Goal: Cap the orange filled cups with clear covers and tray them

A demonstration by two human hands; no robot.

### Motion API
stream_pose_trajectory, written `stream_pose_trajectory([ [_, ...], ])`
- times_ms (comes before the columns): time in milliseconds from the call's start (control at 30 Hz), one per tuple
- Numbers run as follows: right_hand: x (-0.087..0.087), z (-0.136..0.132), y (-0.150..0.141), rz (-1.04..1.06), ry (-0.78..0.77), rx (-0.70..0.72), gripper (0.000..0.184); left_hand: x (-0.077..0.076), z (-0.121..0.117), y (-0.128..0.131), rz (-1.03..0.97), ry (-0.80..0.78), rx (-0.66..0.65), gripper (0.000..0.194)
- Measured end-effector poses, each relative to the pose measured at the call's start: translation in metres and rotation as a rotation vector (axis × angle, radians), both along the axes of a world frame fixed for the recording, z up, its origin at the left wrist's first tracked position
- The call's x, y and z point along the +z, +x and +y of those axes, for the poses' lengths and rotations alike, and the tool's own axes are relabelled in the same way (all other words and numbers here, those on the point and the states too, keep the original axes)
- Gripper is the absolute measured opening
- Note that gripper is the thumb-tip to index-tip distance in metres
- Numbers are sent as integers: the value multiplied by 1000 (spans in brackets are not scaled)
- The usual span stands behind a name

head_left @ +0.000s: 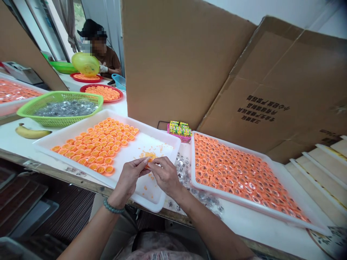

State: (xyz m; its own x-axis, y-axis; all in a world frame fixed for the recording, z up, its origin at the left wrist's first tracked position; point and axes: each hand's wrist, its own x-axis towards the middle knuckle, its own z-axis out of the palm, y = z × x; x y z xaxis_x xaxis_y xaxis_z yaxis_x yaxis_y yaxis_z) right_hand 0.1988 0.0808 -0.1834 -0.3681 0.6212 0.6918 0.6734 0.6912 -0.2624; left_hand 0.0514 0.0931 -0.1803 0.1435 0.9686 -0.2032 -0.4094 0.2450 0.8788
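Over the right part of a white tray point(168, 140), my left hand point(129, 177) and my right hand point(166, 176) meet at the fingertips. Both pinch a small orange round piece point(147, 166), mostly hidden by the fingers. A bracelet circles my left wrist. Beneath the hands lie scattered small orange-yellow bits point(148, 154). Rows of open orange cups point(94, 146) fill the left side of this tray. To the right, a second white tray point(276, 167) holds many orange pieces with clear, dark-marked tops point(230, 166). Loose clear pieces point(184, 169) lie between the trays.
A green basket point(61, 121) of clear pieces and a banana point(32, 133) are at left. A pink basket point(184, 138) of yellow packets stands against cardboard point(173, 65). Red plates point(121, 97) hold orange pieces. A co-worker point(112, 61) handles a yellow-green bowl point(86, 64).
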Motion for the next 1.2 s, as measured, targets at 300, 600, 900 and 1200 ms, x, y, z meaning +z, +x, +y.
stream_pose_trajectory([
  [300, 0, -5, 1, 104, -42, -28, 7, -2, 3, -1, -61, -63, -8, 24],
  [600, -1, -19, -9, 331, -314, -199, 28, -1, 3, -3, -37, -78, -35, 29],
  [900, -2, -11, 14, 343, -470, -72, 21, 1, 7, -6, 97, -139, -352, 35],
  [1200, -19, -74, 78, 64, -452, -334, 19, 7, 3, 0, 123, -169, -325, 43],
])
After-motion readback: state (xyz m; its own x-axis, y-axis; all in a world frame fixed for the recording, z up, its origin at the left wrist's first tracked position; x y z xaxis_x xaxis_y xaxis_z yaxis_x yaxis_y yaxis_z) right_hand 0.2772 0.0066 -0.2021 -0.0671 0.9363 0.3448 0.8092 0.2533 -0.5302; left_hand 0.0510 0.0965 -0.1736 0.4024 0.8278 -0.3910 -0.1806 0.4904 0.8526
